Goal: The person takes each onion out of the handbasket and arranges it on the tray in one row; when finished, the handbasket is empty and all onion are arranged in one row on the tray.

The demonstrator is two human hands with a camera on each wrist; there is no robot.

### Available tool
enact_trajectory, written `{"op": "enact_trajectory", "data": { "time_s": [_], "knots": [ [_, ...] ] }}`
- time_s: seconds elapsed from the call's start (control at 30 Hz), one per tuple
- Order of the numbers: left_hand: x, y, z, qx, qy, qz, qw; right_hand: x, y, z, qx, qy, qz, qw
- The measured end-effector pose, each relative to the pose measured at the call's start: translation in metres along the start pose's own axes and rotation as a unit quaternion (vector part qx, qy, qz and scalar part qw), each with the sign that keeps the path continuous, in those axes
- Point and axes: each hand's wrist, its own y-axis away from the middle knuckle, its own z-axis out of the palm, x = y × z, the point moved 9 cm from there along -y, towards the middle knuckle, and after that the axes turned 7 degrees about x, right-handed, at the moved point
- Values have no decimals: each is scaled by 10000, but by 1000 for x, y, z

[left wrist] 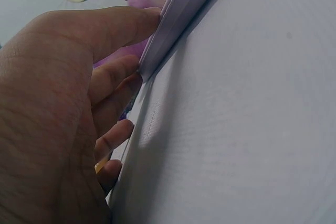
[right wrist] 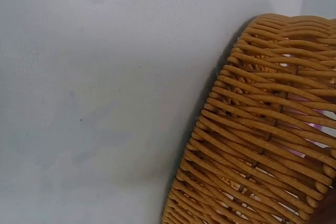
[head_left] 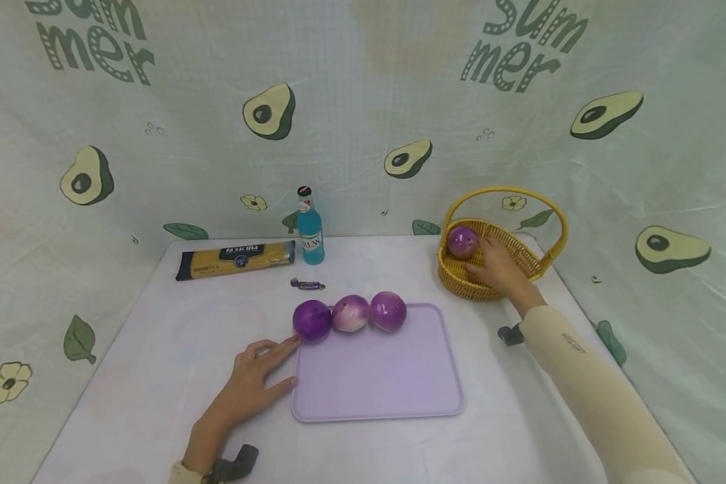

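White cloth covers the bench (head_left: 157,376), and avocado-print sheeting hangs behind it and at both sides. Nearest, the left hand (head_left: 251,383) lies flat with fingers straight, its fingertips (left wrist: 149,17) pressing against the left rim of a lilac tray (head_left: 378,376); it grasps nothing. Along the tray's far edge sit three purple onions (head_left: 350,313) in a row, touching each other.

Farther off on the right, the right hand (head_left: 501,265) reaches into a yellow wicker basket (head_left: 460,272) and rests beside a fourth purple onion (head_left: 462,242) lying at the basket's left side. Its fingers look only loosely curved, touching the onion or just short of it; whether they actually grip I cannot tell, and the right wrist view shows only the basket wall.

That onion looks firm, round and light, with smooth glossy skin that could slip and roll. It would best be cupped from above, fingers spread round its widest part.

At the far left lie a spaghetti packet (head_left: 236,259), a blue bottle (head_left: 310,228) and a wrapped sweet (head_left: 307,284).
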Motion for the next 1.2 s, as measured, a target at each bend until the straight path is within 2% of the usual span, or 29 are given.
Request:
{"op": "enact_trajectory", "data": {
  "time_s": [0.33, 0.77, 1.0, 1.2],
  "knots": [
    [0, 0, 0, -16, 42, 31, 10000, 5, -5, 5, 58, -21, 175, 9998],
    [-1, 0, 0, 9, 11, 21, 10000, 9, -16, 10, 212, 50, 93, 9997],
    [-1, 0, 0, 1, -1, -23, 10000, 6, -26, 9, 446, -42, -55, 9990],
    [-1, -1, 1, 6, -40, 28, 10000, 8, -30, 11, 449, -8, 43, 9990]
  ]
}}
